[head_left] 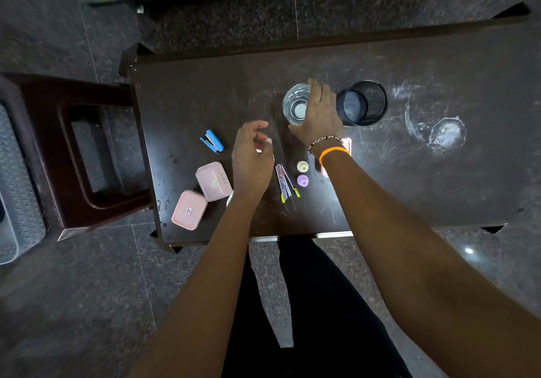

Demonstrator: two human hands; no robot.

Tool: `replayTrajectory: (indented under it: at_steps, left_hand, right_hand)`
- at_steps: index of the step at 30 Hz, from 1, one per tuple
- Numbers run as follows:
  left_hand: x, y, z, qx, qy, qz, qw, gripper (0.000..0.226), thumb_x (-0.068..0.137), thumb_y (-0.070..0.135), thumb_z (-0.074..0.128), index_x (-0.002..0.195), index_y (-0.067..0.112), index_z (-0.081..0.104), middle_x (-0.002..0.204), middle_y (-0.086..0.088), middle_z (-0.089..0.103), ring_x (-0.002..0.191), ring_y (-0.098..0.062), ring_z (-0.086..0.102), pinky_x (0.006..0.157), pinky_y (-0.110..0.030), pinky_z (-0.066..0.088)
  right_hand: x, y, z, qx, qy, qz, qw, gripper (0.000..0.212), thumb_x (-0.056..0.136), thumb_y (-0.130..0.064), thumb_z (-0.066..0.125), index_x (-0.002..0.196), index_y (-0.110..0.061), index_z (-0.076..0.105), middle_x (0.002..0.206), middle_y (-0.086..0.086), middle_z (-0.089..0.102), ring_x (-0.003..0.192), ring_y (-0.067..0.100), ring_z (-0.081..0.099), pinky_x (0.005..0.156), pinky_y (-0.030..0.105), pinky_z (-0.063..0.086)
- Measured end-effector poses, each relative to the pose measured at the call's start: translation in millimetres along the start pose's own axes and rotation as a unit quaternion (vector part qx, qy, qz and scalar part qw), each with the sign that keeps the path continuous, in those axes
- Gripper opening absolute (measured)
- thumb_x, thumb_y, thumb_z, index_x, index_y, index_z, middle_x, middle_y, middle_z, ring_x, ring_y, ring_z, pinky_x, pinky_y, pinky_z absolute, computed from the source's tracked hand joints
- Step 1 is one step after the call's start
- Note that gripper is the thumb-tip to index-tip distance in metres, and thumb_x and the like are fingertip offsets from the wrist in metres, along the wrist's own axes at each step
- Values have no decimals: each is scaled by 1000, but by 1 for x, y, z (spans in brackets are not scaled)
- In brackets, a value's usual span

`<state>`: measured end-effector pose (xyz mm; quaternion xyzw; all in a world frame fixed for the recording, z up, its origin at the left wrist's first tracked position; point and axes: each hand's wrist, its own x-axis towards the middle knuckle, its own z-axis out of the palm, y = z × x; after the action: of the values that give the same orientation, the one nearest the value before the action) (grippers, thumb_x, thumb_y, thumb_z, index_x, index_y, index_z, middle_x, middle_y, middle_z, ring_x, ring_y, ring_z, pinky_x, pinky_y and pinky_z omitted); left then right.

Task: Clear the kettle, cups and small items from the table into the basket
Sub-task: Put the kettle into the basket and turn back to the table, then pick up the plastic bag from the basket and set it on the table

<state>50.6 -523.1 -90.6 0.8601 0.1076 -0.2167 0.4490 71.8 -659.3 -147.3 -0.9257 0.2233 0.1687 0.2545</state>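
A clear glass cup (295, 104) stands upright near the middle of the dark table (439, 178). My right hand (319, 114) lies against its right side, fingers spread, not closed round it. Just right of that hand stands a black mesh cup (364, 102). My left hand (253, 158) hovers over the table with its fingers loosely curled and apart, holding nothing. Around it lie a blue stapler (212, 141), two pink lidded boxes (213, 180) (189, 210), a metal clip tool with yellow tips (285, 183), a small cream bottle (302, 167) and a small purple bottle (302, 180).
A pink flat item (347, 143) is partly hidden under my right wrist. A dark brown stool (87, 149) stands left of the table. A grey woven basket (14, 178) shows at the far left edge. White scuff marks cover the table's right part.
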Motion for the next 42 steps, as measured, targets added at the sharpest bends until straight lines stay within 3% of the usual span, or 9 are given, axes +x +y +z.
replayTrajectory:
  at_steps: [4,14,17,21,24,29,33,36,42]
  left_hand:
    - [3,0,1,-1,-3,-11,1000,27,88,2,53,111,15,56,93,0,57,84,-8,54,80,-20,44]
    - [-4,-7,-8,-37,-5,-22,999,27,87,2,53,110,18,56,92,2,56,79,-1,53,69,-1,39]
    - [-9,-10,-20,-71,9,-34,997,28,87,1,52,109,17,57,88,4,55,79,-2,51,70,-3,39]
    - [-15,-17,-50,-118,41,-38,991,28,87,0,51,110,14,57,83,6,53,74,-5,50,68,-6,40]
    - [-23,-30,-86,-151,77,-45,984,27,87,0,51,109,14,58,90,3,56,80,-6,53,76,-11,41]
    - [-39,-63,-167,-217,164,-52,961,27,87,-1,51,106,18,56,84,6,52,72,5,50,78,-18,44]
    - [-50,-103,-244,-264,243,-74,930,25,90,5,52,106,22,56,88,5,53,76,-4,50,74,-22,45]
    - [-52,-134,-303,-303,297,-99,900,24,90,5,52,106,22,57,87,4,52,76,-7,50,70,-19,45]
    - [-46,-188,-379,-322,294,-163,885,20,91,10,52,108,22,55,88,9,51,73,-8,51,71,-23,46]
  right_hand:
    - [-4,1,2,28,-3,2,1000,99,68,-23,80,144,-5,20,146,15,28,135,31,30,112,38,32]
    - [-14,-1,0,19,1,-7,1000,88,79,-19,70,146,-1,15,156,15,17,146,27,14,121,34,13]
    - [-25,-11,-4,44,24,-8,999,75,84,-19,64,145,-3,23,157,11,19,146,24,17,120,32,15]
    - [-50,-41,-7,76,24,-60,995,54,89,-20,59,138,-4,40,149,12,39,139,23,35,112,27,26]
    - [-73,-79,1,80,6,-126,989,44,91,-21,57,131,-4,51,139,13,51,131,24,46,107,26,30]
    - [-106,-166,28,133,-14,-197,971,31,88,-20,61,116,-6,63,120,13,64,110,26,61,95,28,42]
    - [-129,-251,63,207,-60,-248,945,31,86,-16,63,115,-5,61,111,14,63,97,24,65,89,37,53]
    - [-143,-318,95,235,-89,-270,930,37,85,-16,64,120,-6,58,113,14,61,96,21,65,89,29,52]
    - [-149,-419,152,199,-128,-300,924,32,85,-3,57,116,0,60,112,19,63,98,27,63,89,32,52]
